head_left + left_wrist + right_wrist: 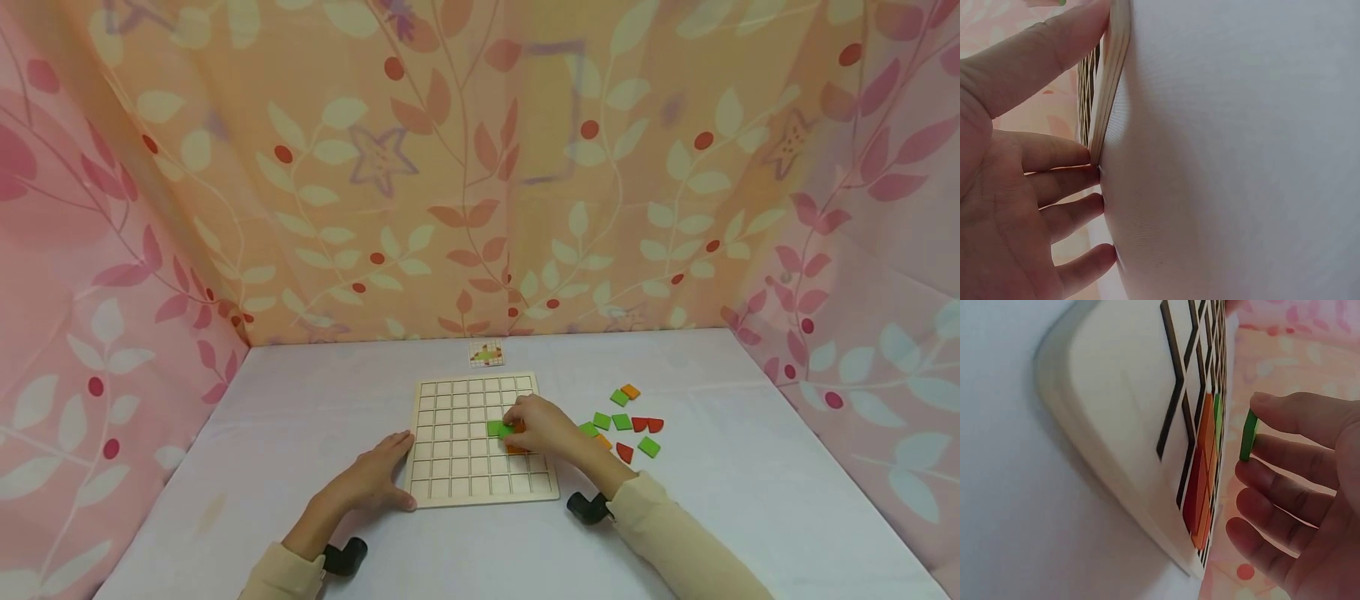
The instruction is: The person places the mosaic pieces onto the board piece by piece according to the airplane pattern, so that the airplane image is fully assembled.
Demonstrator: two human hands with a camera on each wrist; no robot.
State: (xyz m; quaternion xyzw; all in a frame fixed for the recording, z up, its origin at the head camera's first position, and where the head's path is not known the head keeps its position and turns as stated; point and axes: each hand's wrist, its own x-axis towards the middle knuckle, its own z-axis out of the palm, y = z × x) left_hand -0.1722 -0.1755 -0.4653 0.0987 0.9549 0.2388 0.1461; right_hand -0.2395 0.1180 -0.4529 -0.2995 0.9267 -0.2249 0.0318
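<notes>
A wooden grid board [450,450] lies flat on the white table. My left hand [375,479] rests against its left edge, fingers extended and thumb near the front corner; the left wrist view shows the fingertips touching table and board edge. Over the board's right half, my right hand [547,429] pinches a green square tile [1249,434] between thumb and fingers. In the right wrist view that tile is held clear of the grid. On the board sit a green tile [494,428], orange tiles [1207,437] and a red piece [1192,494], partly hidden by my right hand in the head view.
Right of the board lie loose pieces: several green squares [622,422], orange squares [631,391] and red rounded pieces [625,452]. A small patterned card [487,353] lies behind the board. Patterned curtains [465,167] enclose the table's back and sides.
</notes>
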